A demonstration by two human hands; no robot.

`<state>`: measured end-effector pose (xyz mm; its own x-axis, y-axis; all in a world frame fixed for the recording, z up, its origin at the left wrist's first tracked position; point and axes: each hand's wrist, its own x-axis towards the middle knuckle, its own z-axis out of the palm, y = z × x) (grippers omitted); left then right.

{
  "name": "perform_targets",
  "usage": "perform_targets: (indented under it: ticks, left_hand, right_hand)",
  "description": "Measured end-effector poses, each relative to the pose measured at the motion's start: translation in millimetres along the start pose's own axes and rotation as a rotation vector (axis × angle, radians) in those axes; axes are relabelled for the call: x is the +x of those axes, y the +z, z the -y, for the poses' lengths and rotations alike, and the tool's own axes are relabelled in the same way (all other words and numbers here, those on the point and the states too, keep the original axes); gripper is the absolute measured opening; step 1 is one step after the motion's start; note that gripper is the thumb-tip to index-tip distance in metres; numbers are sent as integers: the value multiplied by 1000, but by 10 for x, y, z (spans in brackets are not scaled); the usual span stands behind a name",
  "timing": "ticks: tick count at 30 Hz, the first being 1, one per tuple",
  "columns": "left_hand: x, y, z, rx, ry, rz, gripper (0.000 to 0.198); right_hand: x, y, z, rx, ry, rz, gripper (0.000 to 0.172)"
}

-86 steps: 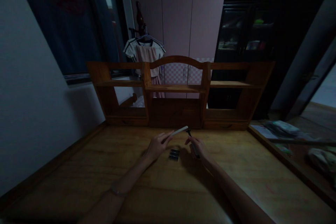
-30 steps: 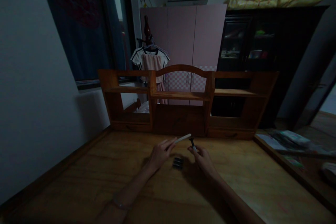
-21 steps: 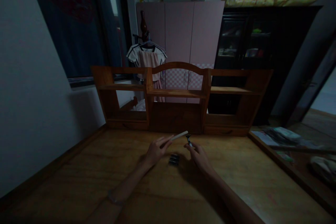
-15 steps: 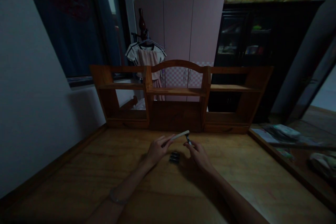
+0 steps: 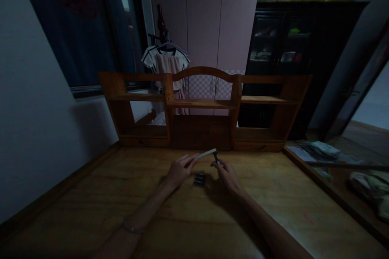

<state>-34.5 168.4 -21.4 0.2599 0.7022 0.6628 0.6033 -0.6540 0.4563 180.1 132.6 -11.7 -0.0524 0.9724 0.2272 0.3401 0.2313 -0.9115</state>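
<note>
My left hand (image 5: 180, 170) pinches a slim, pale, slightly curved stick (image 5: 206, 153), which points up and to the right. In my right hand (image 5: 227, 174) is a small tool (image 5: 216, 157) with a dark head and a lighter handle; it resembles a razor, but the dim light hides its details. The tool's head meets or nearly meets the stick's far end; I cannot tell whether they touch. Between and below the two hands, a small black ridged pack (image 5: 199, 179) lies on the wooden table (image 5: 188, 218).
A wooden shelf unit (image 5: 202, 104) stands along the table's far edge. A raised wooden edge (image 5: 328, 190) borders the right side, with bags and papers (image 5: 322, 151) beyond it. The white wall (image 5: 39, 129) is on the left. Behind are a pink wardrobe (image 5: 203, 32) and hanging clothes (image 5: 167, 62).
The whole view has shifted slightly, so everything sits a little further left and higher. Both hands keep their grip, the stick and the tool's head still close together.
</note>
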Motion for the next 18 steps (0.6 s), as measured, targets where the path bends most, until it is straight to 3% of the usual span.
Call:
perform_targets:
  ticks: [18]
  left_hand:
    - [20,1,-36,-133,22,-11,28]
  right_hand:
    - [-16,24,20,94,-24,-67,48]
